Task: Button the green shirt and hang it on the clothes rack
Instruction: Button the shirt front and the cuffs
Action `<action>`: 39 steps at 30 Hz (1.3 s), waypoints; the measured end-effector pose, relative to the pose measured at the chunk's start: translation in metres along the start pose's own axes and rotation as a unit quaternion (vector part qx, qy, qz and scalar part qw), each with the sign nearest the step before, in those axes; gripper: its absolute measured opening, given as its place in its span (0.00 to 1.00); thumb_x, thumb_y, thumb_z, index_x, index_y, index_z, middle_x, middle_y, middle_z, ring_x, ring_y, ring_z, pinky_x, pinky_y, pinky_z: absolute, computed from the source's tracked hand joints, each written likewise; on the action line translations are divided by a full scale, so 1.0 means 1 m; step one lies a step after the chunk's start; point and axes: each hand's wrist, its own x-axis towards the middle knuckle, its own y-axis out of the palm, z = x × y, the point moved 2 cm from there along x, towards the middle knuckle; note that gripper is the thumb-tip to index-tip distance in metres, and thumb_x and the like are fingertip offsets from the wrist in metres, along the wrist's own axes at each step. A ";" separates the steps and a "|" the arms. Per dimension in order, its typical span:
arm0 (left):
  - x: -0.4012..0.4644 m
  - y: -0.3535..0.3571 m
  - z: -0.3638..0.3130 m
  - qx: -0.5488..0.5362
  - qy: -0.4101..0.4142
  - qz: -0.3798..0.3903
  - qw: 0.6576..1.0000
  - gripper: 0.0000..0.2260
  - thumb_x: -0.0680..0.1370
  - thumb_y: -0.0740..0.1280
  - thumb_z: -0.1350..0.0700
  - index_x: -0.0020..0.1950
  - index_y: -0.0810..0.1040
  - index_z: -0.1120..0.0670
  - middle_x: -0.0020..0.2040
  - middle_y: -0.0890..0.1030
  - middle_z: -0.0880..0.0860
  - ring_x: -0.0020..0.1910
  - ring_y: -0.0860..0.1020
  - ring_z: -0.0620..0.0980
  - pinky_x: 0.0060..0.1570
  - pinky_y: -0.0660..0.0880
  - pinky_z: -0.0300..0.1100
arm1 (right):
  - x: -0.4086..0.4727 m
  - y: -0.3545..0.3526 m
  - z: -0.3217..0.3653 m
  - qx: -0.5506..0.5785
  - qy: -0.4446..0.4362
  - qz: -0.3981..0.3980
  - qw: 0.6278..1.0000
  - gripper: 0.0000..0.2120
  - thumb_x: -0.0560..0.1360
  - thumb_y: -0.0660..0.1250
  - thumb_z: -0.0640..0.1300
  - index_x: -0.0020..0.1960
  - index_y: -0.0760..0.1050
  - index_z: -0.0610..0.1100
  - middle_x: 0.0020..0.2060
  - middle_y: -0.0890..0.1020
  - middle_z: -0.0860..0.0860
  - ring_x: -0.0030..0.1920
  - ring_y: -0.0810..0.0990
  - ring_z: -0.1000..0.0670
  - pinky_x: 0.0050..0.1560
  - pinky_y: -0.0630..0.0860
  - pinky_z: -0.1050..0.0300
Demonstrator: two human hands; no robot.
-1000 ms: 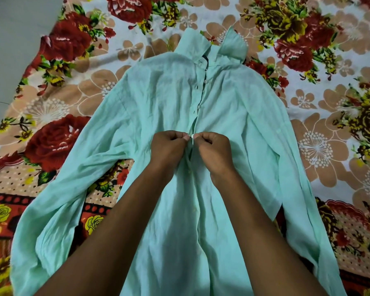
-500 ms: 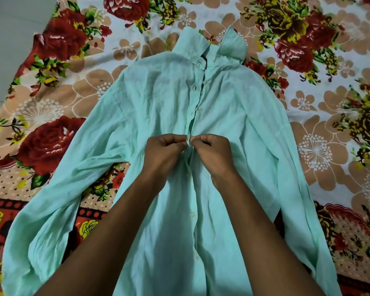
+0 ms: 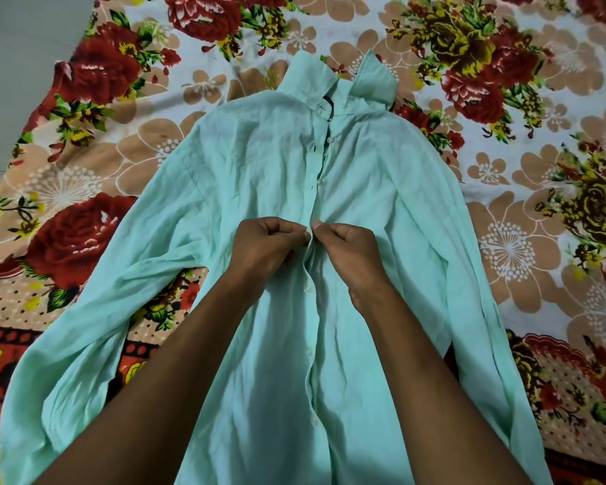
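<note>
Mid-buttoning, left hand [image 3: 265,245] and right hand [image 3: 347,250] pinch the shirt [image 3: 245,176] front edges together; remaining buttons toward twelve o'clock likely come next.

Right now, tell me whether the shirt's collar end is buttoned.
Unbuttoned: green shirt placket gapes darkly below the collar; both hands pinch it lower.
</note>
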 end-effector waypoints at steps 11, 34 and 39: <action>0.011 0.007 0.005 0.027 -0.044 0.008 0.999 0.06 0.76 0.72 0.64 0.41 0.86 0.62 0.35 0.84 0.61 0.29 0.76 0.50 0.30 0.74 0.38 | 0.008 0.000 -0.009 -0.110 -0.056 -0.061 0.991 0.03 0.75 0.74 0.42 0.43 0.86 0.44 0.36 0.87 0.53 0.40 0.85 0.55 0.50 0.83 0.58; 0.077 0.017 -0.036 0.101 0.046 -0.078 0.991 0.08 0.74 0.71 0.61 0.43 0.81 0.67 0.36 0.80 0.63 0.34 0.76 0.54 0.39 0.79 0.49 | 0.070 0.007 0.034 -0.168 -0.083 -0.132 0.973 0.04 0.73 0.73 0.41 0.41 0.85 0.46 0.36 0.86 0.54 0.40 0.84 0.54 0.45 0.82 0.57; 0.071 0.019 -0.035 0.018 0.021 -0.048 0.998 0.07 0.76 0.74 0.60 0.39 0.83 0.61 0.37 0.81 0.60 0.36 0.78 0.55 0.42 0.80 0.52 | 0.070 0.010 0.034 -0.053 -0.020 -0.085 0.995 0.05 0.74 0.73 0.42 0.42 0.85 0.41 0.39 0.87 0.47 0.39 0.81 0.56 0.41 0.76 0.65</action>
